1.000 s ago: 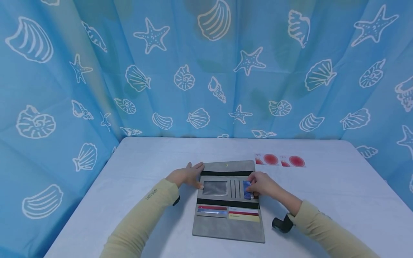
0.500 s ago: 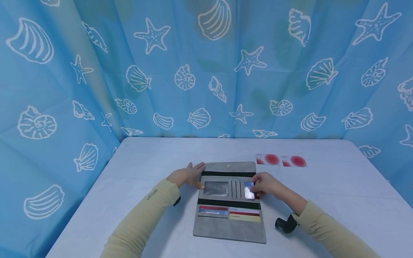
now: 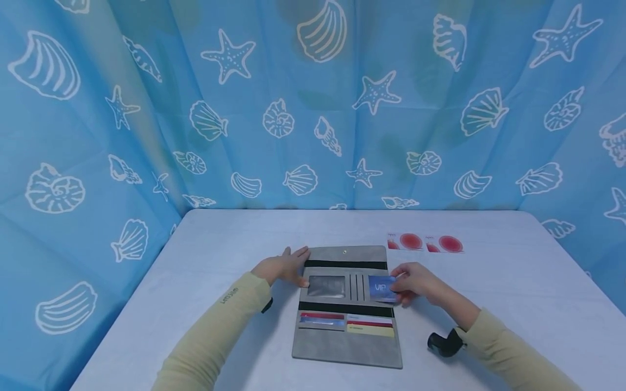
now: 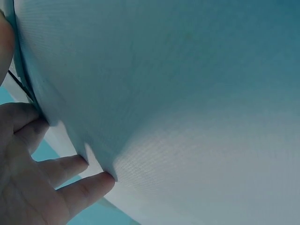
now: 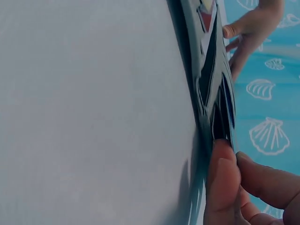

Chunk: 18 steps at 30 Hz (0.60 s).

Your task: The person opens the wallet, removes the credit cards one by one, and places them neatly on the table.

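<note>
Table (image 3: pixel 230 233): stretches beneath the wallet (image 3: pixel 347 346).
Wallet: lies open, bears pocket cards (image 3: pixel 369 329) in its near panel.
Left hand (image 3: pixel 283 266): rests spread at the wallet's left edge.
Right hand (image 3: pixel 412 283): pinches the VIP card (image 3: pixel 379 288).
VIP card: sits at the wallet's right middle.
Red cards (image 3: pixel 411 241): lie beside the wallet's far right corner.

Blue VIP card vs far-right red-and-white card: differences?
Colour: VIP card is blue with pale lettering; red-and-white card has red print on white.
Place: VIP card is at the wallet's right side; red-and-white card is on the table.
Contact: right hand pinches VIP card; no hand touches red-and-white card.
Shared: both look flat, rectangular.
</note>
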### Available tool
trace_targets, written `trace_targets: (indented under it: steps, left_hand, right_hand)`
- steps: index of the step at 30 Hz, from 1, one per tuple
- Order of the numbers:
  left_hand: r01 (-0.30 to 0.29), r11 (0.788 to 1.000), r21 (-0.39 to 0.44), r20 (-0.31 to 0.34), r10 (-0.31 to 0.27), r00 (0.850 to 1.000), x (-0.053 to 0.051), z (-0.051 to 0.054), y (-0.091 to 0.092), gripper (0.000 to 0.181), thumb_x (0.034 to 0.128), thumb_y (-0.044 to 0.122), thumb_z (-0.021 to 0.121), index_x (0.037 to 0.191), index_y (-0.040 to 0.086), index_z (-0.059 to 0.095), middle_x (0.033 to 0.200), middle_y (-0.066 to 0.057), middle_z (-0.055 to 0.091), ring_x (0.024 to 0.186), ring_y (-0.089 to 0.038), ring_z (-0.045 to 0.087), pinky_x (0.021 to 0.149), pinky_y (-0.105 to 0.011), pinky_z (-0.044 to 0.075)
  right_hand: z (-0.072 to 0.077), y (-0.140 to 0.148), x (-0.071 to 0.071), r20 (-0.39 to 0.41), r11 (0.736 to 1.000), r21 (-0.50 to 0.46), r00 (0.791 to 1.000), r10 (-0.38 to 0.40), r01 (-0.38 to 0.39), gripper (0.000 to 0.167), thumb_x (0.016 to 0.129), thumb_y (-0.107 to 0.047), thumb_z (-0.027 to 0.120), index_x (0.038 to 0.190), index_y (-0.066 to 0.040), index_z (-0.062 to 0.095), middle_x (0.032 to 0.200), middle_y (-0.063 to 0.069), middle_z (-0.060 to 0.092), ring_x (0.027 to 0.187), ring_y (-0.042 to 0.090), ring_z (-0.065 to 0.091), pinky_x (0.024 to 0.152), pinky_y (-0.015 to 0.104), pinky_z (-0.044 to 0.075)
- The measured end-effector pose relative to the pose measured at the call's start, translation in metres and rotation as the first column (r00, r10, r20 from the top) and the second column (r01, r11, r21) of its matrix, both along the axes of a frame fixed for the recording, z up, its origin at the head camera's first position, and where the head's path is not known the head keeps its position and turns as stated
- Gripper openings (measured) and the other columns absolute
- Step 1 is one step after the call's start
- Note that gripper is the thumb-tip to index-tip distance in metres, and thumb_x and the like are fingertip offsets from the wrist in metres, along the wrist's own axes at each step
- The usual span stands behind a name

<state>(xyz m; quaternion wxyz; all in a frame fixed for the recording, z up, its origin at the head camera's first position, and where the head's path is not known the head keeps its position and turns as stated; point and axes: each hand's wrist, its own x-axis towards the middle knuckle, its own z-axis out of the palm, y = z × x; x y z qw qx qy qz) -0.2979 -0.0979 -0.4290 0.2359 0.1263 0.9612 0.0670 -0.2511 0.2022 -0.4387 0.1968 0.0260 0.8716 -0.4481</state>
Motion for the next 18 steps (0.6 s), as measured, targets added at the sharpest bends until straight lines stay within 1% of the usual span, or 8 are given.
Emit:
trace_targets:
  steps: [4, 11, 14, 18]
  left_hand:
    - [-0.002, 1.0, 0.009, 0.002, 0.002, 1.0, 0.0, 0.0, -0.001, 0.089, 0.0797, 0.044, 0.067, 0.148, 0.022, 0.014, 0.155, 0.007, 0.007, 0.141, -0.03, 0.0, 0.109, -0.056, 0.015]
    - [0.005, 1.0, 0.005, -0.008, -0.005, 1.0, 0.0, 0.0, -0.002, 0.089, 0.079, 0.043, 0.067, 0.148, 0.021, 0.015, 0.155, 0.006, 0.008, 0.141, -0.031, 0.002, 0.108, -0.057, 0.016]
    - [0.011, 1.0, 0.005, -0.009, -0.011, 1.0, 0.0, 0.0, -0.001, 0.089, 0.0793, 0.043, 0.067, 0.148, 0.021, 0.015, 0.155, 0.006, 0.008, 0.141, -0.031, 0.002, 0.109, -0.057, 0.016]
    - [0.004, 1.0, 0.003, -0.007, -0.004, 1.0, 0.0, 0.0, -0.001, 0.089, 0.0793, 0.043, 0.067, 0.148, 0.022, 0.015, 0.155, 0.006, 0.008, 0.141, -0.031, 0.001, 0.109, -0.056, 0.016]
  right_hand:
    - [0.001, 0.008, 0.001, 0.017, 1.0, -0.004, 1.0, -0.009, 0.009, 0.041, 0.083, -0.011, 0.065, 0.117, 0.005, 0.048, 0.087, 0.013, 0.058, 0.057, 0.017, 0.057, 0.057, 0.025, 0.053]
    - [-0.002, 0.018, 0.003, 0.033, 1.0, -0.014, 0.999, -0.024, 0.025, 0.044, 0.084, -0.013, 0.064, 0.119, 0.005, 0.046, 0.084, 0.013, 0.057, 0.057, 0.016, 0.056, 0.058, 0.025, 0.053]
    - [-0.002, 0.022, 0.004, 0.029, 0.999, -0.026, 0.999, -0.031, 0.032, 0.044, 0.085, -0.014, 0.064, 0.12, 0.005, 0.045, 0.084, 0.012, 0.057, 0.058, 0.016, 0.057, 0.059, 0.025, 0.053]
    - [-0.001, 0.03, 0.005, 0.019, 0.999, -0.035, 0.999, -0.039, 0.04, 0.046, 0.085, -0.014, 0.064, 0.121, 0.006, 0.045, 0.081, 0.011, 0.057, 0.058, 0.016, 0.056, 0.06, 0.026, 0.053]
